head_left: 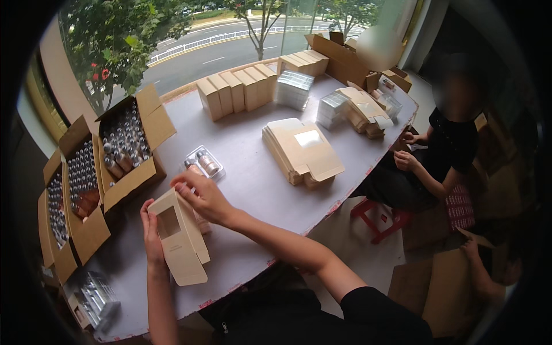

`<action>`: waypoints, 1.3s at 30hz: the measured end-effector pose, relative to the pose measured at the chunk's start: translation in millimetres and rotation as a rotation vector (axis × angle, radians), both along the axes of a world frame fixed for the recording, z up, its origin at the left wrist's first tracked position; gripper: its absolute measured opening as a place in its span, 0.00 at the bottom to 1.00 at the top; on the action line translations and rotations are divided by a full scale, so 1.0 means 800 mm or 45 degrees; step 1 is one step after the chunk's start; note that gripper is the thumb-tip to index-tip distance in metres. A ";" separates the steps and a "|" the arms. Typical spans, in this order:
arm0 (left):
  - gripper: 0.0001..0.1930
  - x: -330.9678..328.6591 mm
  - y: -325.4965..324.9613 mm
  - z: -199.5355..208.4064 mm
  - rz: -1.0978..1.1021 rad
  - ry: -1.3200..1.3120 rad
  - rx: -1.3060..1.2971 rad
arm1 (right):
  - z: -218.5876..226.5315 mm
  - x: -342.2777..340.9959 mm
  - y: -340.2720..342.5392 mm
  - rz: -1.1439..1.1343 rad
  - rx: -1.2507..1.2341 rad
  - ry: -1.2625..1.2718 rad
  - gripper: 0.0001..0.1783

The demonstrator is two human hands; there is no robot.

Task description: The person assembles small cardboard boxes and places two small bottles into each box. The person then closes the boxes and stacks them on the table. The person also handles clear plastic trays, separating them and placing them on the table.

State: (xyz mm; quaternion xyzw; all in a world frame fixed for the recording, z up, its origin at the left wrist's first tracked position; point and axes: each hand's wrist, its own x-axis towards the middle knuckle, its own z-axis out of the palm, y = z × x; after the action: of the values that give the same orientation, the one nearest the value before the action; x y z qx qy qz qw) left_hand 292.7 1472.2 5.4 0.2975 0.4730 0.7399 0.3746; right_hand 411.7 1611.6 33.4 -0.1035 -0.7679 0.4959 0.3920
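Note:
A tan cardboard box (187, 244) with a cut-out window stands tilted before me, its near-end flap hanging open. My left hand (152, 233) grips its left side, fingers wrapped round the edge. At the box's far end, my right hand (202, 195) has its fingers bent over the top edge, pinching it. Just beyond the hands lies a clear plastic tray (218, 172) with pinkish, silver-capped bottles (206, 163); my right hand partly hides it. Something pinkish shows behind the box, mostly covered.
Open cartons (92, 230) of silver-capped bottles line the left side. Flat box blanks (299, 149) are stacked mid-table. Upright boxes (230, 92) and stacked clear trays (294, 89) stand by the window. More clear trays (99, 299) lie near left. A co-worker (448, 149) sits at right.

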 end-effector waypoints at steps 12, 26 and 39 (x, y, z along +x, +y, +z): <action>0.22 -0.030 -0.033 -0.041 -0.449 -0.739 0.445 | 0.113 0.159 0.286 -0.843 0.522 -0.343 0.15; 0.13 -0.008 -0.051 0.019 0.138 -0.750 -0.134 | 0.066 0.079 0.604 -1.304 0.603 -1.470 0.20; 0.28 -0.049 -0.072 -0.042 -0.313 -1.028 0.232 | 0.091 0.098 0.577 -1.414 0.519 -0.910 0.23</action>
State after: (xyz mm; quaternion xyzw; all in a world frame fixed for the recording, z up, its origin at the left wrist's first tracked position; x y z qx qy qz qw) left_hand 253.8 1414.3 -28.0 0.0700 0.1824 0.7855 0.5872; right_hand 490.5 2073.6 105.8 -0.5629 -0.7611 0.0028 0.3224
